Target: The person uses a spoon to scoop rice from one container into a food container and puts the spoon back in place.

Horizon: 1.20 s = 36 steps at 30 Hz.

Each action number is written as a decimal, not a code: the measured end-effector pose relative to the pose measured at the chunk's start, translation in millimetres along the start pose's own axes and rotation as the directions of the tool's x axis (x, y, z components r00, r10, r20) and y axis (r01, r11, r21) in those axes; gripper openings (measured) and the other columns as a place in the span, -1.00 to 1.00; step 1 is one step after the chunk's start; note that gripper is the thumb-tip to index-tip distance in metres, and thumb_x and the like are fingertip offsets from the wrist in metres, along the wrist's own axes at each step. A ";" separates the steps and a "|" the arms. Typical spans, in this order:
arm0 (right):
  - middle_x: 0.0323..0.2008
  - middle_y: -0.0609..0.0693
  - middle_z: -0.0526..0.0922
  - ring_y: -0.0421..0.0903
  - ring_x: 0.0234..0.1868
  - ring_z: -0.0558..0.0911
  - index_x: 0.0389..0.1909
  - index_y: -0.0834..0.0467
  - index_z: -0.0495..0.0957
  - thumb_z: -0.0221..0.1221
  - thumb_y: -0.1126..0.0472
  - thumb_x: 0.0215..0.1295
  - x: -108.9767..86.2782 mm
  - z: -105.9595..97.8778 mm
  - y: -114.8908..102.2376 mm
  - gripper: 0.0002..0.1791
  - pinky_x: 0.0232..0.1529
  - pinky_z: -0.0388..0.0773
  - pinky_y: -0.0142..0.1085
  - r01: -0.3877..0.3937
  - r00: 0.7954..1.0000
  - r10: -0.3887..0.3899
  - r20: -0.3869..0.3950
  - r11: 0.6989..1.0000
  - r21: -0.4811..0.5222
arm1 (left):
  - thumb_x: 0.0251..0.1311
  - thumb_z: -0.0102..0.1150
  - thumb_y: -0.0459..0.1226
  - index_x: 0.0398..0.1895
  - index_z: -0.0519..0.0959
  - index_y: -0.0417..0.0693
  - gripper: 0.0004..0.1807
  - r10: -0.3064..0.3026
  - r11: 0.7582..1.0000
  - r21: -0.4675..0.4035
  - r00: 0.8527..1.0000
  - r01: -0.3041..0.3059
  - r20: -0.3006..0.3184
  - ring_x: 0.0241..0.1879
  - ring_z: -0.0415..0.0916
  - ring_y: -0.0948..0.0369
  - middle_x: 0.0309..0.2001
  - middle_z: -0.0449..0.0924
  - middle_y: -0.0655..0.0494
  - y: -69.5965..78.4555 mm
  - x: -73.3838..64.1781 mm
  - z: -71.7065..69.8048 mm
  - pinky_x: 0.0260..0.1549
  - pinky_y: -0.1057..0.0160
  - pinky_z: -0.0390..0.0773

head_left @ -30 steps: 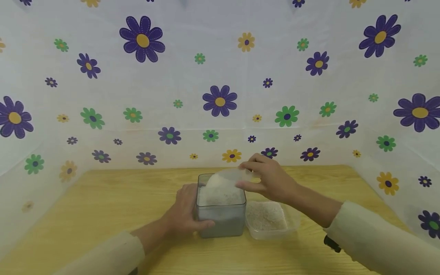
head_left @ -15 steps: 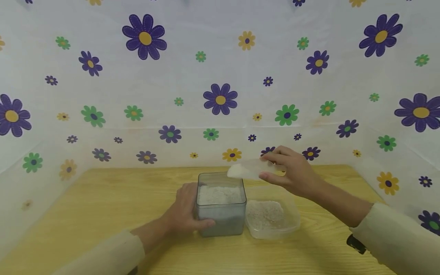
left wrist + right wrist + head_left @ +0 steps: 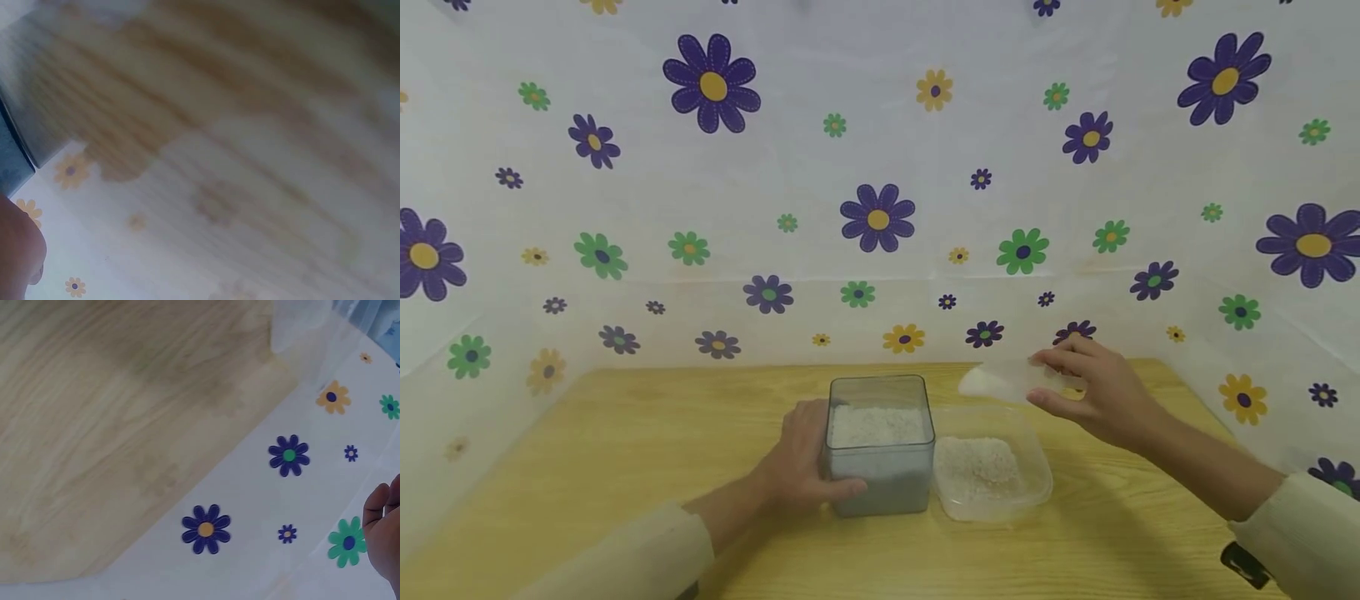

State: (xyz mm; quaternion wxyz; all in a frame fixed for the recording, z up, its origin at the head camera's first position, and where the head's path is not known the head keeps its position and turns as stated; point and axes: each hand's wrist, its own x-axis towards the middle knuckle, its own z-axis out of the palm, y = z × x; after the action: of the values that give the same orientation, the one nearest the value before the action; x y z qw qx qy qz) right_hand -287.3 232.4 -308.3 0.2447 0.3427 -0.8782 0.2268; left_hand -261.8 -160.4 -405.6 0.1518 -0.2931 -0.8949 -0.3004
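head: left grip (image 3: 805, 467) is wrapped round the left side of the grey container (image 3: 891, 487), thumb on the near wall, probably to keep it from sliding or tipping. container stands open on the bench (image 3: 700, 433), pale powder (image 3: 880, 427) inside, below the rim. right grip (image 3: 1101, 387) pinches the clear scoop (image 3: 1000, 381) at its right end, about level, white stuff at the left end; likely held flat so nothing spills. scoop is above the far edge of the clear tub (image 3: 1037, 479), which sits just right of the container, presumably to keep the carry short. more powder (image 3: 981, 462) heaped in the tub. vs 1 s ago: scoop was over the container, now further right, clear of it; left grip hasn't moved noticeably. left wrist: container edge and part of a finger at left; hold not readable. right wrist: fingers at right edge, pinch not visible, can't tell from here.
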 end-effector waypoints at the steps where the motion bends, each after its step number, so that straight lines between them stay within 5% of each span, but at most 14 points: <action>1: -0.30 -0.14 0.57 -0.25 -0.29 0.45 -0.08 0.16 0.71 0.46 0.16 0.07 -3.3 -0.7 2.2 -0.63 -0.30 0.48 -0.34 0.002 1.000 -0.002 0.008 1.000 0.002 | -0.10 0.37 0.21 0.28 0.28 -0.02 -0.08 -0.005 1.000 -0.002 1.000 0.005 0.003 0.12 0.26 0.15 0.13 0.42 0.10 0.1 -0.4 -0.3 0.16 -0.15 0.15; 13: -0.28 -0.29 0.58 -0.41 -0.32 0.43 -0.18 0.07 0.71 0.51 0.12 -0.02 -44.0 -2.5 29.6 -0.66 -0.35 0.47 -0.40 0.070 0.991 -0.073 0.112 0.997 0.028 | -0.06 0.36 0.22 0.32 0.24 -0.03 -0.06 -0.038 0.999 -0.023 0.999 0.039 0.032 0.16 0.20 0.14 0.17 0.36 0.12 1.9 -1.3 -1.5 0.20 -0.16 0.10; 26: -0.29 -0.35 0.51 -0.43 -0.32 0.39 -0.18 0.01 0.71 0.52 -0.07 -0.07 -46.3 -19.3 39.2 -0.57 -0.38 0.45 -0.41 0.189 0.968 -0.172 0.184 0.979 -0.080 | -0.06 0.36 0.19 0.31 0.24 -0.08 -0.06 -0.013 1.000 -0.005 1.000 0.013 0.020 0.11 0.22 0.15 0.15 0.38 0.09 1.6 -2.3 -2.7 0.16 -0.14 0.13; 31: -0.27 -0.26 0.54 -0.35 -0.31 0.44 -0.18 0.05 0.73 0.51 -0.20 -0.10 -39.1 -23.3 38.3 -0.48 -0.37 0.52 -0.37 0.302 0.944 -0.267 0.193 0.937 -0.179 | -0.06 0.36 0.22 0.34 0.22 -0.03 -0.04 -0.019 1.000 0.001 1.000 0.019 0.023 0.12 0.21 0.16 0.17 0.37 0.12 -3.7 -4.1 -0.5 0.17 -0.12 0.13; 36: -0.28 -0.17 0.56 -0.25 -0.31 0.47 -0.20 0.09 0.72 0.31 -0.38 0.09 -26.6 -29.0 33.4 -0.40 -0.35 0.53 -0.31 0.465 0.884 -0.426 0.194 0.847 -0.259 | -0.08 0.36 0.25 0.36 0.21 0.02 -0.01 -0.006 1.000 0.013 1.000 0.006 0.015 0.13 0.23 0.19 0.18 0.38 0.15 -7.9 -3.2 2.5 0.18 -0.08 0.14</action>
State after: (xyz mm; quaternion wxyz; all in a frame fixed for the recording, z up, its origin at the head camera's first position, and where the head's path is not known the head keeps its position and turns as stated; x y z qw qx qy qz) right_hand -286.0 283.9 -309.0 0.2821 0.5105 -0.8123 0.0062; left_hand -264.4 -165.3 -412.6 0.1462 -0.2916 -0.8987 -0.2930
